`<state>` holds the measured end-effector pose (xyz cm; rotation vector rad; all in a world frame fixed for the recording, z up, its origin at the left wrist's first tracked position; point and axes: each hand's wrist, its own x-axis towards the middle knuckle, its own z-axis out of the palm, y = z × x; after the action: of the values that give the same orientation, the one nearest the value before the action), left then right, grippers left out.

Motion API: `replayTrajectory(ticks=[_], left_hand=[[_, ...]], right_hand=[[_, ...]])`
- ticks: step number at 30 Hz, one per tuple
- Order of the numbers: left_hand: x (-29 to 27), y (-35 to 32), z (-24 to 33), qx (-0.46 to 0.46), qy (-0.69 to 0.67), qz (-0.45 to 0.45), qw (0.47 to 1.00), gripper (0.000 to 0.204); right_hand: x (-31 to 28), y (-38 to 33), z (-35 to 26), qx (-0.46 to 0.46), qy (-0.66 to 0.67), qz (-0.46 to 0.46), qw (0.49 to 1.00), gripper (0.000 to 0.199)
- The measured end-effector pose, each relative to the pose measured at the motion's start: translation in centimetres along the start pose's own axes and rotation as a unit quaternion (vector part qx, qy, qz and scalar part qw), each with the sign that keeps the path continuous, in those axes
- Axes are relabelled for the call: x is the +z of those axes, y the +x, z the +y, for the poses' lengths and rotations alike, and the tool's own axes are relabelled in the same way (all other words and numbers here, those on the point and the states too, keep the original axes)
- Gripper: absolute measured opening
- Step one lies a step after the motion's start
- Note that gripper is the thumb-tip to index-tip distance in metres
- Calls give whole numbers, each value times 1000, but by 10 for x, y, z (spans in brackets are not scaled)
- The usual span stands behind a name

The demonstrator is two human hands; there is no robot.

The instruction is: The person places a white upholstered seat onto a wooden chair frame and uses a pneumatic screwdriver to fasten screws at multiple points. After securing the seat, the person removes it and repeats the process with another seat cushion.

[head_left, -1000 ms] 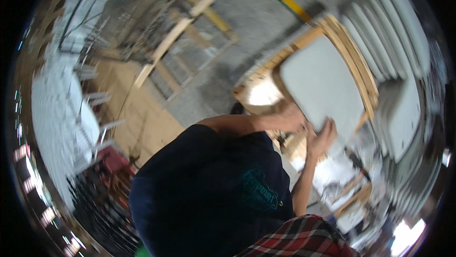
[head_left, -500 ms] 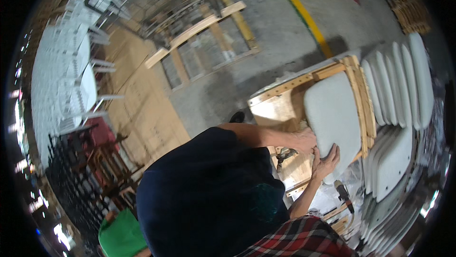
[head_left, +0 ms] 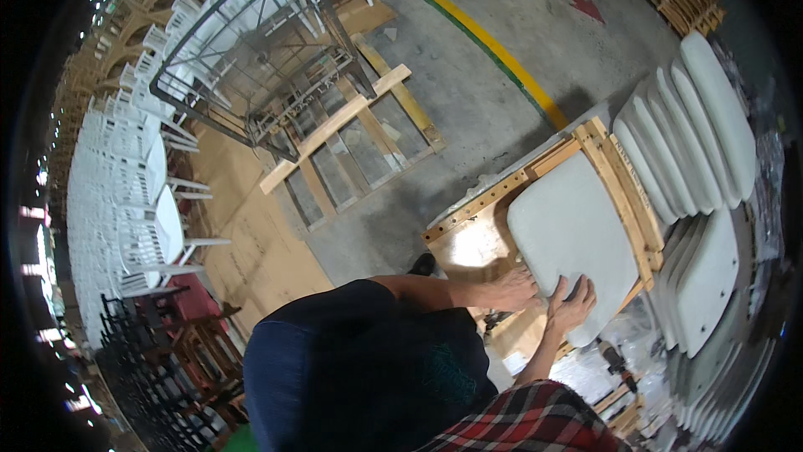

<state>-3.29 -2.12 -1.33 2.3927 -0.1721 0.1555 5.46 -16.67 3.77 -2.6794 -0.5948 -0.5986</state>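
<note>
A light grey padded chair seat lies on a wooden frame jig to the right of my body. My right hand rests on the seat's near edge, its fingers spread over the top surface. Close by, my left hand is at the seat's left edge with its fingers curled together; what they pinch, if anything, is hidden. Below my left hand, a dark tool-like object partly shows on the wooden board. A dark power tool lies beyond my right wrist.
Upright rows of grey padded seats and more seat panels stand at the right. Ahead lie a wooden pallet and a black metal cage frame. White chairs and dark chair frames are stacked left.
The view has shifted, and the picture is sharper. My left hand has drawn slightly away from my right hand along the seat's edge. The seat stays on the jig.
</note>
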Motion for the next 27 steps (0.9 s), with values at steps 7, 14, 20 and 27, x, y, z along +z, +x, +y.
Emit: replayTrajectory(ticks=[7, 14, 20, 27], left_hand=[[-71, 41, 11, 38, 66, -156, 985, 42], [-57, 35, 5, 101, 114, -130, 980, 38], [-42, 39, -1, 93, 107, -65, 988, 38], [-61, 55, 1, 58, 96, -169, 979, 46]], right_hand=[[-1, 14, -8, 35, 23, 4, 999, 52], [16, 28, -11, 106, 24, 25, 994, 47], [53, 28, 6, 134, 3, 24, 991, 56], [52, 44, 37, 96, 15, -73, 993, 57]])
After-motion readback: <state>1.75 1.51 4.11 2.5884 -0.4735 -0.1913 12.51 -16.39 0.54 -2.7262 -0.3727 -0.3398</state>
